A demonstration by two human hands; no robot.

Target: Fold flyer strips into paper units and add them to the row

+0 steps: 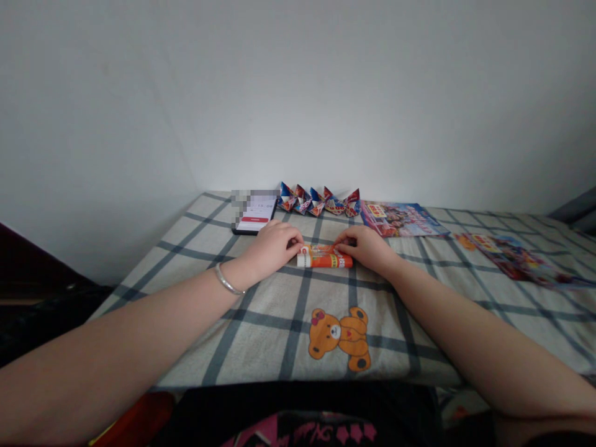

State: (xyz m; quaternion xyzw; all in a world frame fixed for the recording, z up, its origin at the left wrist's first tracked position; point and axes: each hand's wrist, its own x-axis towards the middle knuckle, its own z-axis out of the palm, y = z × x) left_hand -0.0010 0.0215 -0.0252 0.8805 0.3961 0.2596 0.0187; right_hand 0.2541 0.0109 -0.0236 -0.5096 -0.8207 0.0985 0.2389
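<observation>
My left forearm (139, 341) reaches in from the lower left corner, slanting up and away from me across the checked cloth (261, 347), with a silver bangle (225, 283) round the wrist. Beyond that wrist a phone (256, 208) lies on the cloth, a red bar on its lit screen and its left part blurred into blocks. My left hand (278, 243) is just in front of the phone, back upward, fingers curled inward, with thumb and forefinger drawn close together at the left end of the folded paper (325, 256). That paper, a narrow orange and white printed strip, lies on the cloth between my two hands, lengthwise from one to the other. Behind it, near the wall (326, 93), folded paper shapes (319, 200) stand in a pointed row, and nearer me a printed bear (339, 338) lies sideways on the cloth. My right hand (365, 247) is bent over the right end of the strip, thumb and forefinger at its upper edge; whether either hand pinches the paper or only presses on it, I cannot tell. My right forearm (470, 329) slopes down toward the lower right, past a colourful leaflet (403, 219) behind the hand and a second leaflet (526, 257) farther right
</observation>
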